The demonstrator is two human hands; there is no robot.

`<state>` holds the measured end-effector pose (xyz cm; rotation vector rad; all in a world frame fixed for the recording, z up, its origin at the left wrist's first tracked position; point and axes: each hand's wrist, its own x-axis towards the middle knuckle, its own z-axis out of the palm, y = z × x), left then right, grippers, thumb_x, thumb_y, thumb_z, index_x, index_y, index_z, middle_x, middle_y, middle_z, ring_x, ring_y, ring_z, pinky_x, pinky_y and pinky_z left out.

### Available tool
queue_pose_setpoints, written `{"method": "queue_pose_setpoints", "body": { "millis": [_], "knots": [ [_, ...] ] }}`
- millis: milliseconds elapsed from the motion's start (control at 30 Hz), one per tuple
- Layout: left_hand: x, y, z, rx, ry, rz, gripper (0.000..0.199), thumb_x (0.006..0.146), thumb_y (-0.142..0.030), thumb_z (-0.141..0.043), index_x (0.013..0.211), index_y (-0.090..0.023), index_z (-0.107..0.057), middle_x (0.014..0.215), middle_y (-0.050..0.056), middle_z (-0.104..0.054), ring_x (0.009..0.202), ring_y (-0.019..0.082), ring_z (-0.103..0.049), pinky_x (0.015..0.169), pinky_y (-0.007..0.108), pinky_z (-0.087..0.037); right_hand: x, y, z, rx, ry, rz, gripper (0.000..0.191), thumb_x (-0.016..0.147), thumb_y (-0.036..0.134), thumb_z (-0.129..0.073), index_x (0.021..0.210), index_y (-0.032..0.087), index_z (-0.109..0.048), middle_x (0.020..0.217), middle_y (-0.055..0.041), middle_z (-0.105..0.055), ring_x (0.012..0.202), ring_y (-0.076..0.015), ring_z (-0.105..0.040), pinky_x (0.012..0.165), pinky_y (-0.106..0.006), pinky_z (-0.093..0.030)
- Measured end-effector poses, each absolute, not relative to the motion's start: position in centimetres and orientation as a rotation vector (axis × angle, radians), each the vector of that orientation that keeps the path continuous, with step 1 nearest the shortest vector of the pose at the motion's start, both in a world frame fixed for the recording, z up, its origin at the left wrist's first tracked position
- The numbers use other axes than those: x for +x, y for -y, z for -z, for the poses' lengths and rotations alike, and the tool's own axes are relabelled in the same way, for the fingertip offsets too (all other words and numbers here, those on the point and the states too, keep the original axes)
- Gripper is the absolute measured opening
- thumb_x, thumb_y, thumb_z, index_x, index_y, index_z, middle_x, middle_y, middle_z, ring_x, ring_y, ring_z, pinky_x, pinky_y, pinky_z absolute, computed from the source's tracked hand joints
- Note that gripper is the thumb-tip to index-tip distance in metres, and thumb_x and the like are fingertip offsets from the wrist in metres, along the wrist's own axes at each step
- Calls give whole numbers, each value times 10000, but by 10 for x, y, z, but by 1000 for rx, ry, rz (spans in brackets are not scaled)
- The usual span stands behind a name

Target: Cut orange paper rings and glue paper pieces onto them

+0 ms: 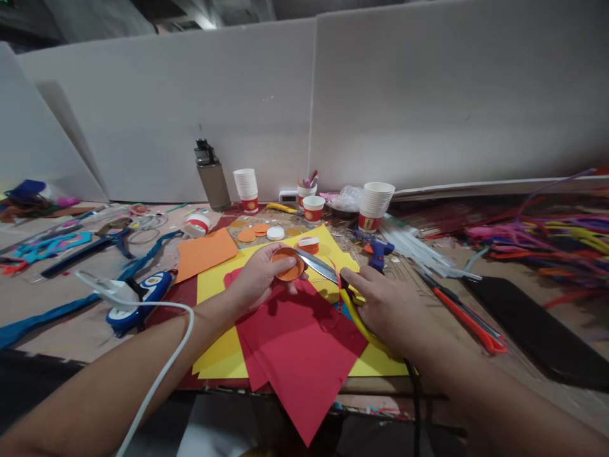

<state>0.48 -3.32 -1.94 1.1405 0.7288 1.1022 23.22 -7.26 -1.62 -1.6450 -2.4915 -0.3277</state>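
My left hand [259,276] pinches a small round orange piece [288,264], shaped like a shallow cup, with the thumb on its inside. My right hand [387,304] is wrapped round the yellow handle of a pair of scissors [316,264]. The blades point left and their tips touch or nearly touch the rim of the orange piece. A thin red strip [339,279] hangs beside the blades. Below both hands lie red paper sheets [304,355] on top of yellow paper [214,343]. Just behind the blades sits a short cut cup ring [308,244].
Orange paper [204,254], orange discs [247,235] and a white disc [275,233] lie behind the left hand. Stacked cups [375,206], a bottle [212,178] and a blue glue gun [379,251] stand or lie further back. A white cable [178,349] crosses the left forearm.
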Motion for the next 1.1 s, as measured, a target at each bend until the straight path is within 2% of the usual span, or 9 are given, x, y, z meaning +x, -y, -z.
{"method": "queue_pose_setpoints", "body": {
  "millis": [300,600,733,933,1100],
  "knots": [
    [2,27,28,1123,-794,-1104,149,775,-172,-594,900,-93,-612,768,83,-639,645,179,-643,413,234,-507,230,69,19,-1605,2521,353,335,877,126,-446,1142,223,-625,983,-64,-662,692,-166,-576,545,-317,-186],
    [0,25,28,1152,-755,-1063,143,774,-196,-604,884,-107,-629,763,84,-664,606,159,-640,416,221,-496,232,67,24,-1575,2491,446,276,894,175,-459,1101,225,-636,934,-50,-654,629,-162,-543,537,-317,-151],
    [-2,24,27,1127,-782,-1056,134,802,-233,-594,856,-111,-607,779,85,-660,649,193,-673,383,223,-487,233,67,24,-1560,2498,447,292,890,149,-438,1092,216,-638,929,-54,-659,638,-161,-547,540,-319,-160],
    [-4,20,29,1106,-763,-1020,163,817,-268,-615,870,-116,-593,756,68,-651,629,190,-679,363,213,-482,233,67,25,-1588,2506,387,287,899,163,-435,1091,213,-642,923,-58,-663,639,-165,-559,542,-316,-180],
    [-5,18,29,1102,-770,-1028,169,806,-276,-629,886,-137,-576,733,56,-659,630,198,-683,370,228,-491,231,66,25,-1668,2440,253,307,880,179,-489,1144,231,-636,948,-63,-661,686,-173,-590,562,-294,-240]
  ]
}}
